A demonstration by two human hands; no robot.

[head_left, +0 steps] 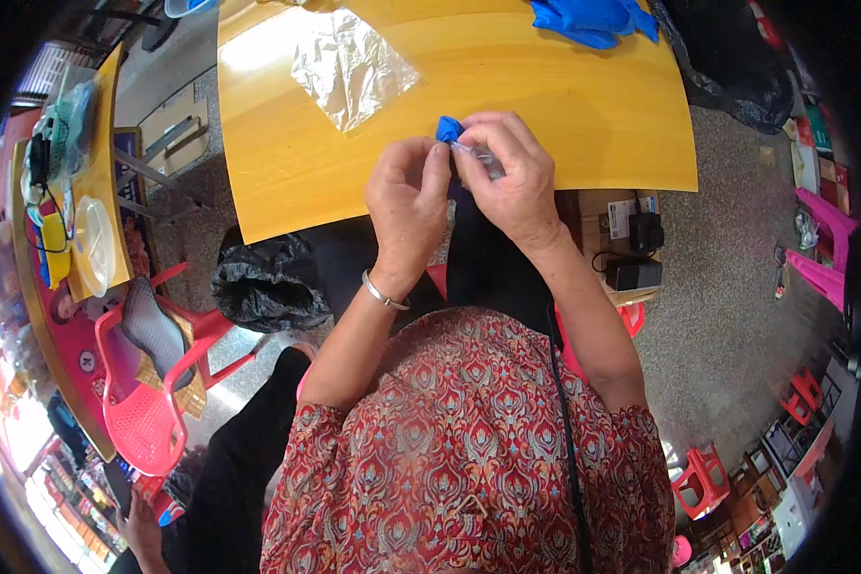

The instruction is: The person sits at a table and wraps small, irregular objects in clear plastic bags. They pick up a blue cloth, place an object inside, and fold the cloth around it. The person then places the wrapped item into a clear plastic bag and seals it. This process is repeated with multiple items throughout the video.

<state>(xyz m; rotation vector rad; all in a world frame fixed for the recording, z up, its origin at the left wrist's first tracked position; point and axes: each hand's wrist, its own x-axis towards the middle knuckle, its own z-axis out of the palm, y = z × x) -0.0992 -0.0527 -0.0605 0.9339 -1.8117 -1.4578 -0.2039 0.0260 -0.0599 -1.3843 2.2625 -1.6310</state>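
Both my hands are raised close together by the near edge of the yellow table (584, 143). A small bunched blue piece (449, 128), soft like cloth or thin plastic film, sticks up between my fingertips. My left hand (407, 191) pinches it with thumb and index finger. Thumb and fingers of my right hand (515, 182) are closed on a crumpled bit of clear plastic (493, 165) right beside the blue piece. Whether the two are joined is hidden by my fingers. Farther off on the table lies a flat, wrinkled clear plastic bag (352, 72).
A blue crumpled heap (595, 21) lies at the table's far right, near a black plastic bag (737, 72). Below the table's left corner sits an open black bag (273, 287). A red chair (143, 421) stands left, by another person's leg (249, 450). Black devices (634, 275) rest at right.
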